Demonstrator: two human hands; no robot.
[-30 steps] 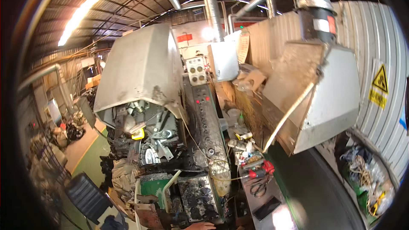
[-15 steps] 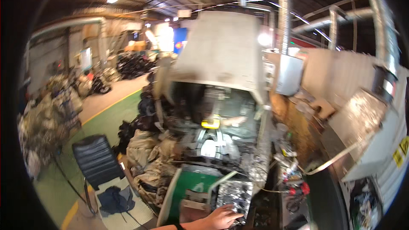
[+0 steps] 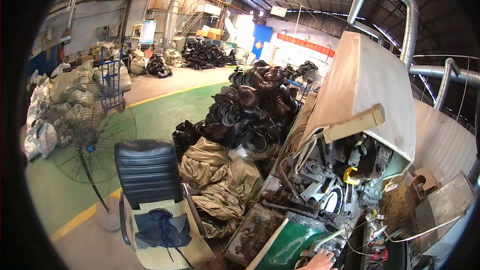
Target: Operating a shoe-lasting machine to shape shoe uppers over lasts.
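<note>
The left hand point(image 3: 320, 260) was at the near end of the machine point(image 3: 314, 171) on the right, beside a pale bar point(image 3: 329, 238); whether it gripped anything, I could not tell. The right hand was out of view, and a black chair point(image 3: 148, 169) stood left.

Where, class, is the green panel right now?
In the head view, the green panel is at the lower edge, right of centre, between a cream strip and the hand.

One machine point(image 3: 320, 185), one chair point(image 3: 148, 172), one fan point(image 3: 92, 137), one trolley point(image 3: 112, 84).
</note>
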